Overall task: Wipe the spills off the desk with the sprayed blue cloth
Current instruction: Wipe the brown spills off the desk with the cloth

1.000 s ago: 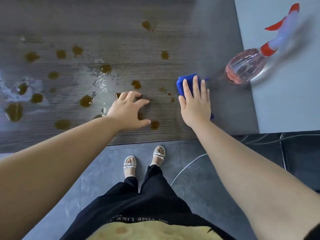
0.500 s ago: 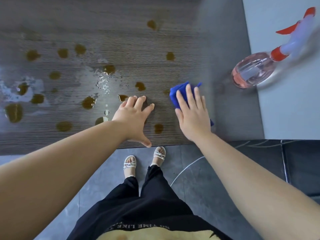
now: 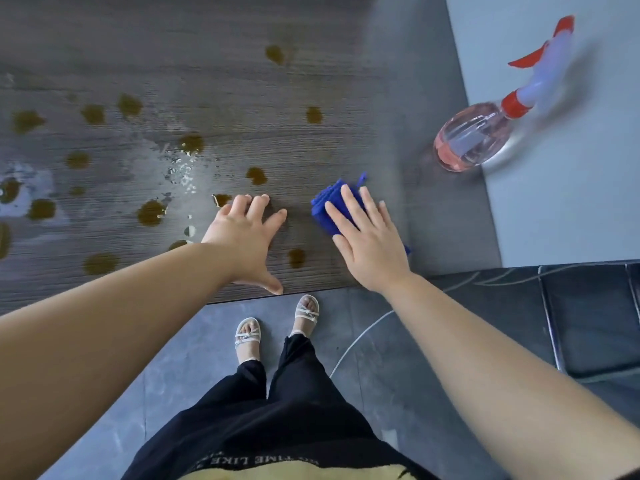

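Pressing with straight fingers (image 3: 351, 206), the right grip (image 3: 372, 244) is flattening the cloth (image 3: 325, 209) against the counter (image 3: 242, 81) to wipe. The left grip (image 3: 244, 237), spread and empty, is bracing beside spills (image 3: 296, 258).

blue cloth (image 3: 329, 213), brown spills (image 3: 151, 212), dark woodgrain desk (image 3: 207, 64), pink spray bottle (image 3: 474, 140) with red trigger

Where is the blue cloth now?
In the head view, the cloth lies on the desk, right of centre, under the right hand, left of the bottle.
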Available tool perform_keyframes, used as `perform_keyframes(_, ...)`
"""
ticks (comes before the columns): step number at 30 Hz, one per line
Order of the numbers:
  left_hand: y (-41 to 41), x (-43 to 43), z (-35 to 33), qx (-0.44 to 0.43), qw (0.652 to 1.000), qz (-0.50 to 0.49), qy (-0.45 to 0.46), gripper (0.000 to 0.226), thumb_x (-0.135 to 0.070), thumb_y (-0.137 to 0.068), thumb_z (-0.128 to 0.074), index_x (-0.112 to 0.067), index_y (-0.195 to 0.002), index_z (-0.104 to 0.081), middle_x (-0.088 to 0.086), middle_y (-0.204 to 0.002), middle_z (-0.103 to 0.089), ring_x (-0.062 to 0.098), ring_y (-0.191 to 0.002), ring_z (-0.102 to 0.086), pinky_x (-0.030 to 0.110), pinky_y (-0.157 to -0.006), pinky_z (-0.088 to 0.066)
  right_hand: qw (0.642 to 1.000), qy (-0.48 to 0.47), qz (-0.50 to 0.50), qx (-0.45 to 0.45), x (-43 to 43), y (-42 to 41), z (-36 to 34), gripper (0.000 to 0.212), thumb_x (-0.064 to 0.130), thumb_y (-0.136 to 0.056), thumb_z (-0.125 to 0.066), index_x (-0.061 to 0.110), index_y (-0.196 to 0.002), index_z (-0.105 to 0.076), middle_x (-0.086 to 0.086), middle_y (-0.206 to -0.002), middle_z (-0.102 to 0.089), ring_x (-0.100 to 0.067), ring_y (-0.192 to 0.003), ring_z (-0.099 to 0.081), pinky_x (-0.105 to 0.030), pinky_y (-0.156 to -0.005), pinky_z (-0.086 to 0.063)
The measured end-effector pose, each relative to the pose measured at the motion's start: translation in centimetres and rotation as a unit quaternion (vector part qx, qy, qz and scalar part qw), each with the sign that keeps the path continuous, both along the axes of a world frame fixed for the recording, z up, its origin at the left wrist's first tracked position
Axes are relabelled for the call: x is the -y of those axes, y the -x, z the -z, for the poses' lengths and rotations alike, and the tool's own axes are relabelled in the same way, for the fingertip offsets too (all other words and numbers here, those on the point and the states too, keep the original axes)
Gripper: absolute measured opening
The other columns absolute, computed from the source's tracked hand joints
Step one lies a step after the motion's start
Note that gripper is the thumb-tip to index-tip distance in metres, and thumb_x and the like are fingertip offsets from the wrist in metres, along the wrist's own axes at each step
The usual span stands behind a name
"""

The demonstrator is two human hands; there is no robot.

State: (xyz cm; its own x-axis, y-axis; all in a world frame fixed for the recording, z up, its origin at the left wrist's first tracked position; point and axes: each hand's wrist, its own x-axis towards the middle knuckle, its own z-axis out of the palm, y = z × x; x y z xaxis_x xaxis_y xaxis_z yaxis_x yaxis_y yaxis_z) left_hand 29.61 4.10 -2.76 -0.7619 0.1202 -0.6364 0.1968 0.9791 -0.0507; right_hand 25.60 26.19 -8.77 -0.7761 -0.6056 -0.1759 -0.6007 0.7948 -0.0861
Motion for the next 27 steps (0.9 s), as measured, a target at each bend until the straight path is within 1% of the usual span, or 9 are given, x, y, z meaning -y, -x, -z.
perform_keyframes(6,-0.1,-0.2,0.1,0.000,1.000,-0.004,-0.001,0.127,-0.082,-0.057,-0.061,-0.026,-0.150,0.004,0.008,-0.156,0.000,0.033,-0.141,-0.007,0.044,-0.114,-0.018,0.950,-0.010,0.312,-0.005,1.9,5.0,-0.5,0.055,0.038,-0.101,-0.023,0.021,-0.152,-0.010,-0.013,-0.159,-0.001,-0.035,-0.145,-0.004,-0.050,-0.117,-0.007)
perform_keyframes(8,-0.1,-0.1,0.1,-0.002,1.000,-0.006,-0.001,0.127,-0.081,-0.057,-0.062,-0.026,-0.150,0.003,0.008,-0.156,0.000,0.033,-0.141,-0.007,0.044,-0.114,-0.018,0.961,0.002,0.277,-0.004,4.6,3.9,-0.5,0.055,0.039,-0.101,-0.025,0.020,-0.151,-0.011,-0.014,-0.159,-0.002,-0.036,-0.144,-0.006,-0.050,-0.116,-0.009)
perform_keyframes(12,0.0,0.0,0.1,-0.006,1.000,0.002,-0.004,0.126,-0.080,-0.057,-0.063,-0.026,-0.151,0.003,0.009,-0.156,-0.001,0.033,-0.141,-0.007,0.044,-0.114,-0.018,1.000,0.021,0.008,0.002,2.9,-0.3,-0.2,0.054,0.039,-0.096,-0.026,0.020,-0.146,-0.033,-0.013,-0.155,-0.024,-0.038,-0.140,-0.025,-0.053,-0.111,-0.023)
perform_keyframes(14,-0.1,0.1,0.2,-0.003,1.000,0.005,-0.002,0.127,-0.080,-0.057,-0.063,-0.026,-0.151,0.004,0.008,-0.156,0.000,0.033,-0.141,-0.006,0.044,-0.114,-0.018,0.999,0.015,0.036,0.001,-0.1,0.7,-0.1,0.053,0.039,-0.095,-0.027,0.021,-0.144,-0.037,-0.012,-0.154,-0.026,-0.039,-0.138,-0.029,-0.055,-0.109,-0.025)
perform_keyframes(18,0.0,-0.1,0.2,0.002,1.000,0.008,0.004,0.127,-0.080,-0.058,-0.063,-0.025,-0.150,0.005,0.009,-0.156,0.001,0.034,-0.142,-0.005,0.045,-0.115,-0.017,0.955,-0.013,0.297,-0.001,-1.2,5.1,-0.3,0.053,0.036,-0.102,-0.026,0.022,-0.151,-0.014,-0.011,-0.159,-0.003,-0.035,-0.144,-0.008,-0.050,-0.116,-0.009)
perform_keyframes(20,0.0,-0.2,0.2,0.001,1.000,0.008,0.007,0.127,-0.080,-0.058,-0.063,-0.025,-0.151,0.005,0.010,-0.156,0.001,0.035,-0.142,-0.005,0.045,-0.114,-0.017,0.931,-0.003,0.364,0.009,1.1,5.5,-0.7,0.055,0.038,-0.102,-0.024,0.021,-0.152,-0.008,-0.012,-0.159,0.002,-0.034,-0.145,-0.002,-0.049,-0.117,-0.004)
perform_keyframes(22,0.0,-0.3,0.2,-0.001,1.000,0.008,0.012,0.127,-0.080,-0.058,-0.063,-0.024,-0.151,0.004,0.010,-0.156,0.001,0.036,-0.142,-0.005,0.045,-0.114,-0.017,0.942,0.003,0.334,0.011,3.0,4.1,-0.6,0.058,0.041,-0.101,-0.026,0.018,-0.152,-0.009,-0.015,-0.158,0.000,-0.037,-0.144,-0.005,-0.050,-0.116,-0.006)
perform_keyframes(25,0.0,-0.3,0.1,-0.004,1.000,0.011,0.013,0.127,-0.080,-0.058,-0.063,-0.024,-0.151,0.004,0.010,-0.156,0.000,0.036,-0.142,-0.005,0.046,-0.115,-0.016,0.987,0.008,0.159,0.000,2.9,0.3,-0.3,0.059,0.044,-0.097,-0.026,0.016,-0.149,-0.024,-0.019,-0.156,-0.016,-0.042,-0.141,-0.018,-0.053,-0.113,-0.017)
perform_keyframes(27,0.0,-0.3,0.1,-0.004,1.000,0.012,0.009,0.127,-0.080,-0.059,-0.063,-0.023,-0.151,0.004,0.010,-0.156,0.001,0.036,-0.142,-0.005,0.046,-0.115,-0.016,0.995,0.003,0.101,-0.005,1.2,0.0,-0.2,0.059,0.045,-0.095,-0.023,0.017,-0.146,-0.032,-0.017,-0.155,-0.022,-0.042,-0.139,-0.022,-0.056,-0.110,-0.022)
